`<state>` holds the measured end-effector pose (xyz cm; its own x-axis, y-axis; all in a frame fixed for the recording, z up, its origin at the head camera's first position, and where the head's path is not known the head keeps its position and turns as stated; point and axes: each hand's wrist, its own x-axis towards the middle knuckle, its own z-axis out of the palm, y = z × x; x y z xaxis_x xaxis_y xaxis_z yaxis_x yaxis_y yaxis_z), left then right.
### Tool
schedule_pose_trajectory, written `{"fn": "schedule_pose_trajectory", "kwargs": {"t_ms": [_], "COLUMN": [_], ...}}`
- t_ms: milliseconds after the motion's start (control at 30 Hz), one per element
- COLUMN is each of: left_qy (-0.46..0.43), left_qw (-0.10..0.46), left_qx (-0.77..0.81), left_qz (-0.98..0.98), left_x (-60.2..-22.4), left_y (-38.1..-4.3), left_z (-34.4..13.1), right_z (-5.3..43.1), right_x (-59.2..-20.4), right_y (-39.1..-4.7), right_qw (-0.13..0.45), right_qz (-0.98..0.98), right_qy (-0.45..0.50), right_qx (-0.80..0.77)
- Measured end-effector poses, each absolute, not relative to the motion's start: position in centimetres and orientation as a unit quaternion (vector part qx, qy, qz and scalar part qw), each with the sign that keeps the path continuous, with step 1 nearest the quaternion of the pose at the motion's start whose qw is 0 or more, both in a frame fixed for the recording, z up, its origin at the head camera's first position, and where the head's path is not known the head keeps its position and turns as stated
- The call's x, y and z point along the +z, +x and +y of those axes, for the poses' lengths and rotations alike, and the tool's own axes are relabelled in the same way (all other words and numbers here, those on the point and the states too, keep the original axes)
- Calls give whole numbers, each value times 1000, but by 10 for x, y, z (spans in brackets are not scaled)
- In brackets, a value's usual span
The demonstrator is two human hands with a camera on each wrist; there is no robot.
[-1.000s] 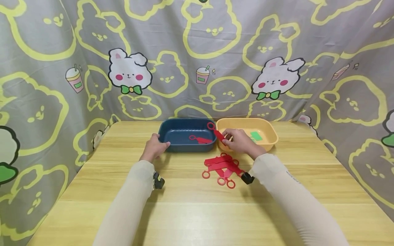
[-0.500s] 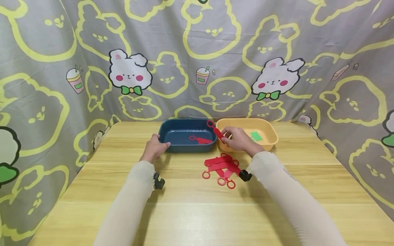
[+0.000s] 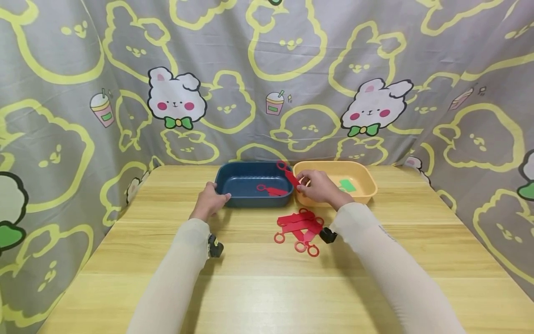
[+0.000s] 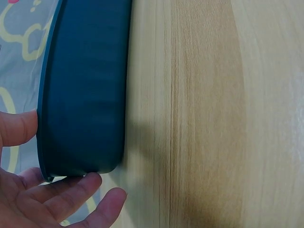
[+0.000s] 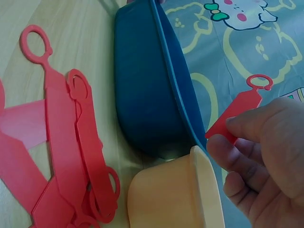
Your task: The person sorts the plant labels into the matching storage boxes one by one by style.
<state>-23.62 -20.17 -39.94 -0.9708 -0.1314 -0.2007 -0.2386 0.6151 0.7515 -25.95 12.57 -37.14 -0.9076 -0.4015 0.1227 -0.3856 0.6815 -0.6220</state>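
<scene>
My right hand (image 3: 319, 188) pinches a flat red plastic tag with a ring (image 5: 240, 104) between thumb and index finger. Its ring end points up and to the left over the right end of the navy-blue bin (image 3: 254, 202). At that bin's left end, my left hand (image 3: 208, 202) grips the rim, with the thumb over it and the fingers against the outer wall. Another red tag (image 3: 275, 190) lies inside the blue bin. In front of the bins, a loose pile of red ring tags (image 5: 59, 137) lies on the table, with a pinker one among them.
Close beside the blue bin stands a yellow-orange bin (image 3: 369, 197) holding a green piece (image 3: 347, 185). The wooden table (image 3: 267, 292) reaches back to a patterned curtain (image 3: 233, 46) that hangs behind and at both sides.
My right hand has shifted a little left with the red tag, bringing its ring end farther over the blue bin. My left hand has stayed on the rim.
</scene>
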Motion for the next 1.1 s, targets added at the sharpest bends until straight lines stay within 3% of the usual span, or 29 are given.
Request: {"fn": "schedule_pose_trajectory", "kwargs": {"t_ms": [733,1100], "left_qy": [-95,-91], "left_qw": [58,51], "left_qx": [423,423], "left_qz": [899,900], "left_x": [-401,-403], "left_y": [-234,-237], "left_z": [-200,-204], "right_z": [112,118], "right_x": [-359,-372], "right_y": [-261,-255], "right_qw": [-3,27], "right_qz": [920,904], "right_qy": [-207,-256], "right_qx": [-333,-340]}}
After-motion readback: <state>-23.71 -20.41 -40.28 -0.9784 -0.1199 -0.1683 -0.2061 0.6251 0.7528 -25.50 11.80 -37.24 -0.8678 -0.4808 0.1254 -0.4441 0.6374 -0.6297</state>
